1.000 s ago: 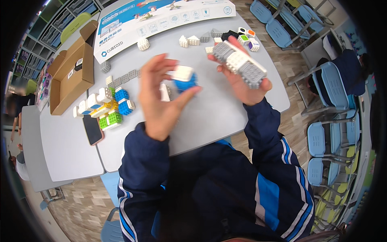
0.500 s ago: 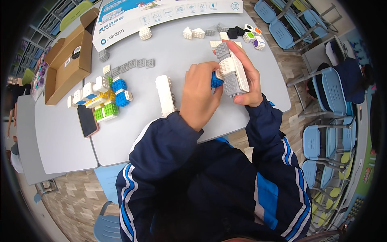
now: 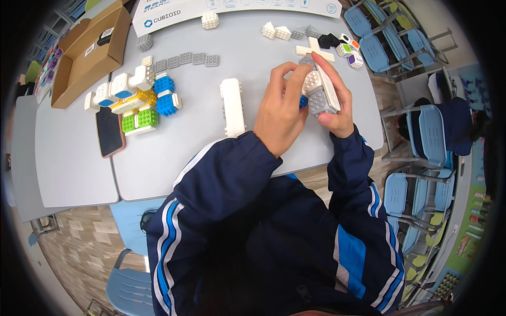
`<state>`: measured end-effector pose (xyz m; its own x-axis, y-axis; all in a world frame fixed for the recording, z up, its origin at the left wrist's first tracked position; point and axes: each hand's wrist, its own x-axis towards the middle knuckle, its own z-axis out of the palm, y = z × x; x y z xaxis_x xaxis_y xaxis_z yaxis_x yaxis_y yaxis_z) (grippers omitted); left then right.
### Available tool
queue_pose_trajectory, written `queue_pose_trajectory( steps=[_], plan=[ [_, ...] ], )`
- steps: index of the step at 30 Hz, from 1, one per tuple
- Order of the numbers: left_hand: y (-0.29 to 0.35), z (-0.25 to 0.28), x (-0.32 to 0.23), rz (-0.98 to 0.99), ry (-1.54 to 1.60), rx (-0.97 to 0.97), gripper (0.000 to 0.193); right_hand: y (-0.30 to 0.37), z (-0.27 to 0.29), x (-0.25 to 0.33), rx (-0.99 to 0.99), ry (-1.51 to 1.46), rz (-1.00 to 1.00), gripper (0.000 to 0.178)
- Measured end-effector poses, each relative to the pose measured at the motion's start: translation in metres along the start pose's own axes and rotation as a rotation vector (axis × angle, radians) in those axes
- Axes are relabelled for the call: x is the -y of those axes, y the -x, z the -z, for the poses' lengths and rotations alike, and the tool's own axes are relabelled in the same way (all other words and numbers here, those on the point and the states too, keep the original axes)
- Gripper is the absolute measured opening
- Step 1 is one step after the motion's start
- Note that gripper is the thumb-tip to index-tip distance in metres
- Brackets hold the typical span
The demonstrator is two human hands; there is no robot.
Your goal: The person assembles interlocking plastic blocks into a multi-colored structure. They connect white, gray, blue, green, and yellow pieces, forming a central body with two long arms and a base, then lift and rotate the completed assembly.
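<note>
Between my two hands, over the right part of the table, is a block assembly (image 3: 319, 101) of grey and white studded cubes along a long white strip, with a bit of blue showing beside them. My right hand (image 3: 341, 105) wraps its strip side, thumb at the near end and fingers along the far edge. The fingers of my left hand (image 3: 283, 108) curl over its far left part, hiding the upper grey cube. To the left lies a long white bar (image 3: 233, 108) with studded cubes under it. Farther left stands a built model (image 3: 138, 99) of white, yellow, green and blue blocks.
Small grey plates (image 3: 185, 58) form a row behind the bar. White strips (image 3: 316, 51), black pieces (image 3: 329, 40) and marked cubes (image 3: 355, 61) lie at the far right. A phone (image 3: 109, 137), an open cardboard box (image 3: 87, 58) and a white printed box (image 3: 242, 7) surround the work.
My left fingers have moved from the assembly's near left side up over its far end, covering the upper grey cube. The whole view has shifted slightly.
</note>
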<state>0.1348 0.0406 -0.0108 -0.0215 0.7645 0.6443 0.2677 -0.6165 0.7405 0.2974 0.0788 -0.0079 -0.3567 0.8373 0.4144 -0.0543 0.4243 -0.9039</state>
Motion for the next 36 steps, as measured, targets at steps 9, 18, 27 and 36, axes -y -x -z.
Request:
queue_pose_trajectory(
  steps=[9,18,27,36],
  plan=[
    [0.006,0.007,0.006,-0.007,0.071,-0.061,0.08,-0.008,-0.019,0.036,0.1,0.362,0.079,0.097],
    [0.015,0.016,-0.002,-0.03,-0.004,0.051,0.081,-0.011,-0.023,0.026,0.11,0.501,0.246,0.085],
    [0.012,0.016,0.001,-0.163,-0.151,0.018,0.077,-0.009,-0.023,0.017,0.085,0.451,0.26,0.081],
    [0.008,0.021,-0.004,-0.153,-0.239,0.095,0.075,-0.003,-0.025,0.006,0.069,0.366,0.225,0.081]
  ],
)
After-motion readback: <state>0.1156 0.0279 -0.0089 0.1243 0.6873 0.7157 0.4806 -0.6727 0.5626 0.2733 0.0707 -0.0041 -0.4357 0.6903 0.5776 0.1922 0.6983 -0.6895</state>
